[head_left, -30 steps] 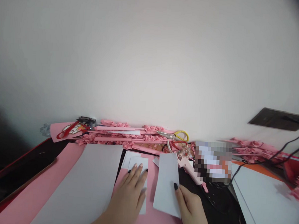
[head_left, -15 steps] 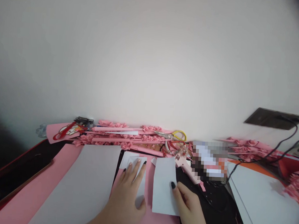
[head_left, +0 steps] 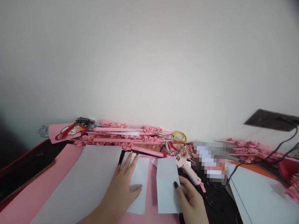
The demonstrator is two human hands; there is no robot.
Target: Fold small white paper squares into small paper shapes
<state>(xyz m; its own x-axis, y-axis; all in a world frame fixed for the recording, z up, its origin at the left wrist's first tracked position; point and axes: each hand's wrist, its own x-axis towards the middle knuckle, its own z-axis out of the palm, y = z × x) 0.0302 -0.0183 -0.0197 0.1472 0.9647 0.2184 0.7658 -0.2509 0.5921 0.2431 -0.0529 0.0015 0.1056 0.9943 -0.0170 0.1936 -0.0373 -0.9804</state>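
Note:
Between thumb and fingers, my right hand point(head_left: 193, 204) pinches the right edge of a white paper rectangle point(head_left: 167, 188), tilted a little above the pink sheet point(head_left: 150, 220). My left hand point(head_left: 124, 177) lies with fingers spread on another white paper piece point(head_left: 140, 171), which rests on the pink sheet. Part of that piece is hidden under the hand. A small folded white corner point(head_left: 154, 162) shows between the two pieces. To the left lies a large white sheet point(head_left: 86, 175) on pink paper.
Pink folded-paper stems point(head_left: 128, 139) line the wall, with yellow-handled scissors point(head_left: 179, 136) on them. A pale pink glue gun point(head_left: 190, 171) lies right of my right hand's paper. Black cords point(head_left: 283, 142) run from a wall socket point(head_left: 271, 120). More white sheets point(head_left: 267, 198) lie at right.
My left hand has shifted left and up, baring more of the white piece beneath it. My right hand has moved slightly right with its paper, which is turned a little.

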